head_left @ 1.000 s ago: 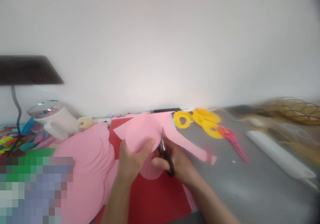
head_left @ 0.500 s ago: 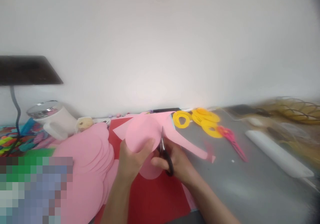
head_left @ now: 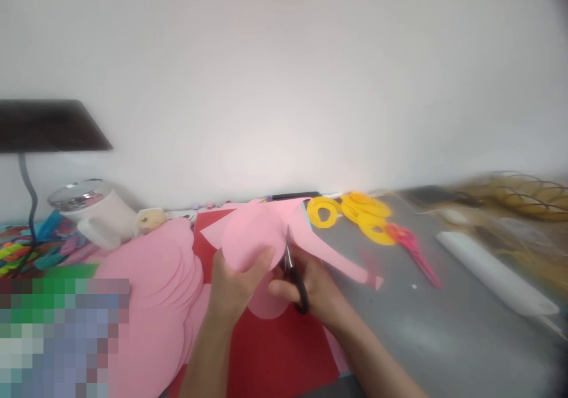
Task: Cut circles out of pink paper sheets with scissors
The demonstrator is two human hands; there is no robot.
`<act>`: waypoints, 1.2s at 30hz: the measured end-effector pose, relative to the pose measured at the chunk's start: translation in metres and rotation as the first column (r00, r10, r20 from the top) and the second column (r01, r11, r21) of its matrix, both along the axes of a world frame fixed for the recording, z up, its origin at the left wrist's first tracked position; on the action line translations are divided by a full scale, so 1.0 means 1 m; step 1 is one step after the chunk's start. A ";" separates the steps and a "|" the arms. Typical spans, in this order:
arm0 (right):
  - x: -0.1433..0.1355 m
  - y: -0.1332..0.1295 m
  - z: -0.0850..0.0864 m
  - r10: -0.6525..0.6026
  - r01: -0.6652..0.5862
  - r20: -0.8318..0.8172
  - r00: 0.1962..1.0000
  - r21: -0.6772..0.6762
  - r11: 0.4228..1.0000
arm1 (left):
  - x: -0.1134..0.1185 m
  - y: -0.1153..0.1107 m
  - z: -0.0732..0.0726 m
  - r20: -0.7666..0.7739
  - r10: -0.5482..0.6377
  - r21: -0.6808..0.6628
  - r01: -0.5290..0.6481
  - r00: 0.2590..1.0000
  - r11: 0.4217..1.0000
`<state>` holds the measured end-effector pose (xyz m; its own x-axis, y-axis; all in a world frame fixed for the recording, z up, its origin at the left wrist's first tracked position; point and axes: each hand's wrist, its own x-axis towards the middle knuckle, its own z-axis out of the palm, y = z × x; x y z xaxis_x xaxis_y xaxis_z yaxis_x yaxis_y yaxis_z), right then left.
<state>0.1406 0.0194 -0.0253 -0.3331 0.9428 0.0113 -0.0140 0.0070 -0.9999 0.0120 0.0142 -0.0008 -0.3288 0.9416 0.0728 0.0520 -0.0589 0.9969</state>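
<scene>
My left hand (head_left: 233, 285) pinches a pink paper (head_left: 252, 232) with a rounded edge, thumb on its front. The black-handled scissors (head_left: 296, 280) are in my right hand (head_left: 313, 280), with the blades pointing up at the right edge of the rounded paper. A pink strip (head_left: 332, 257) runs from the paper down to the right, past my right hand. Below both hands lies a red sheet (head_left: 275, 356), and part of a pink round shape (head_left: 270, 303) shows between my wrists.
Stacked pink cutouts (head_left: 151, 303) lie at left near a white mug (head_left: 106, 214). Yellow rings (head_left: 322, 213), pink scissors (head_left: 415, 253) and a long white object (head_left: 497, 277) are at right. A dark panel (head_left: 48, 126) stands at upper left.
</scene>
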 end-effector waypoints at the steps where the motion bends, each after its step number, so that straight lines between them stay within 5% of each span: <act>1: 0.000 0.000 0.000 0.001 -0.001 0.002 1.000 0.003 1.000 | 0.000 0.000 0.000 0.005 0.001 0.006 -0.001 1.000 1.000; 36: 0.001 -0.001 -0.003 -0.007 0.008 0.019 1.000 -0.024 1.000 | -0.007 0.004 -0.006 0.068 -0.029 -0.006 0.030 0.997 1.000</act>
